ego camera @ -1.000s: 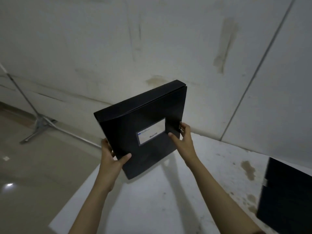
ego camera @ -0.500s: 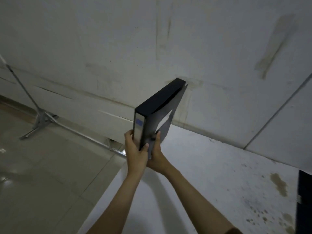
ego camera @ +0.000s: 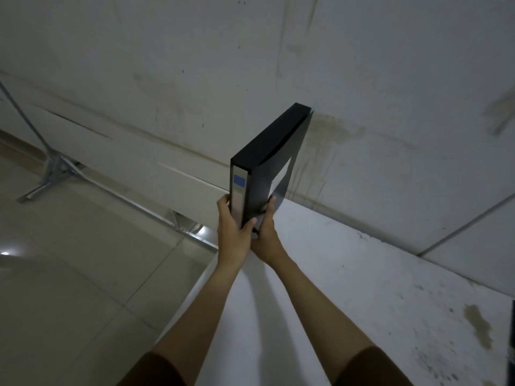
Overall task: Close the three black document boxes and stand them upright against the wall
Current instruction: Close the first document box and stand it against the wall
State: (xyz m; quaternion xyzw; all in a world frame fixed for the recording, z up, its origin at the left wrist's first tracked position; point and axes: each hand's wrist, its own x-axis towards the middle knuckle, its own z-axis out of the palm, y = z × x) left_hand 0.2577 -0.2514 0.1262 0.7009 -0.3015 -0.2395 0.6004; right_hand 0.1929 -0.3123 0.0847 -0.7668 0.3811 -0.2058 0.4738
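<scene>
A black document box stands upright at the far left corner of the white table, its far end near the wall. Its grey spine with a blue label faces me. My left hand grips the spine's lower part from the left. My right hand holds the box's right side at the bottom. The side flap on the right gapes slightly at the top. A sliver of another black box shows at the right frame edge.
The table's left edge drops to a tiled floor. A metal stand with floor rails sits at the left by the wall. Brown stains mark the table at right.
The box was turned from face-on to spine-on, and both hands moved together at its lower end. It now stands more upright and closer to the wall.
</scene>
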